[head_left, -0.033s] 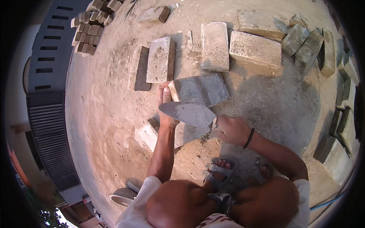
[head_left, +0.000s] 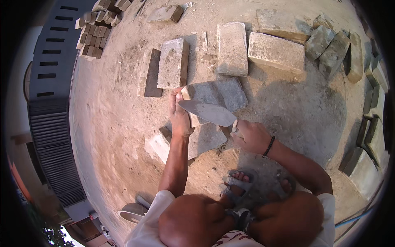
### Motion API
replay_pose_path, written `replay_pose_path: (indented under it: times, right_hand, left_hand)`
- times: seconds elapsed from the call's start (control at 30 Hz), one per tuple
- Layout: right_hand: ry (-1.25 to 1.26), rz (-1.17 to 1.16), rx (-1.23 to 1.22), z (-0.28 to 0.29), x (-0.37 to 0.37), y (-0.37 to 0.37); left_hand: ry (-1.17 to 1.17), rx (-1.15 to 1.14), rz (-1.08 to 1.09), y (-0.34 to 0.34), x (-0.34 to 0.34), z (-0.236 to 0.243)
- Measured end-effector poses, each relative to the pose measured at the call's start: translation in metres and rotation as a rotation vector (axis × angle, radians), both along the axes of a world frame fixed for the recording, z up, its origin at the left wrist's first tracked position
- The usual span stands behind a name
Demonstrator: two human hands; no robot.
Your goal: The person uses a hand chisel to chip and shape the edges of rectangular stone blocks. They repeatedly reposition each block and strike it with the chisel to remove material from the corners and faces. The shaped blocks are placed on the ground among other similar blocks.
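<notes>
My left hand (head_left: 181,115) grips the pale left end of a grey brick (head_left: 218,94) with a darker band across it. In my right hand (head_left: 251,136) is a trowel (head_left: 207,112), its pointed blade angled up-left across the brick toward my left thumb. Below the grey brick, a pale block (head_left: 158,144) lies on the ground by my left forearm, with another grey block (head_left: 207,142) beside it. Just beyond my left hand are a standalone light brick (head_left: 172,61) and a narrower brick (head_left: 146,72) along its left side.
More blocks lie ahead (head_left: 231,49) and to the right (head_left: 275,49), with leaning slabs (head_left: 368,168) along the far right. A brick stack (head_left: 94,39) stands back left beside a dark slatted metal structure (head_left: 51,144). A metal bowl (head_left: 131,213) sits near my left leg; a blue hose (head_left: 349,219) runs at lower right.
The trowel blade has moved up a little, its tip higher near my left thumb, and my right hand has risen slightly with it. My left hand stays on the brick.
</notes>
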State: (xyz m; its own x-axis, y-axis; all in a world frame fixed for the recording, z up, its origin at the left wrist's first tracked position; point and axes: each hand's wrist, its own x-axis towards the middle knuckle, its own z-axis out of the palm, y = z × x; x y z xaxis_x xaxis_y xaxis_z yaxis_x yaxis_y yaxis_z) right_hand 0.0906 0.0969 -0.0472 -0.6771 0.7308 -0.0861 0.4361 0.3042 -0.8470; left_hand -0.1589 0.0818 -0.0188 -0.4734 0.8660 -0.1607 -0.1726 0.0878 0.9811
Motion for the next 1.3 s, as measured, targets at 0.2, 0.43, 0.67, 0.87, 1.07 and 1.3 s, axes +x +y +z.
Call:
replay_pose_path:
  times: [0.2,0.43,0.67,0.87,1.07,1.3]
  right_hand:
    - [0.017,-0.095,-0.080,0.006,-0.011,-0.028]
    - [-0.158,-0.315,-0.206,-0.038,0.021,-0.010]
    - [-0.063,-0.355,-0.339,-0.038,0.007,-0.031]
    - [-0.010,-0.225,-0.319,-0.011,0.011,-0.069]
    - [-0.148,-0.432,-0.468,-0.043,0.047,-0.056]
    - [0.162,-0.316,-0.556,-0.001,0.081,-0.056]
  left_hand:
    - [0.103,-0.141,0.044,0.005,0.008,0.014]
    - [0.324,-0.197,-0.174,0.017,0.003,0.032]
    - [0.298,-0.238,-0.188,-0.002,-0.002,0.036]
    - [0.312,-0.270,-0.114,-0.028,0.010,0.035]
    - [0.423,-0.246,-0.130,-0.050,0.022,0.061]
    - [0.599,-0.299,-0.401,-0.128,-0.048,0.083]
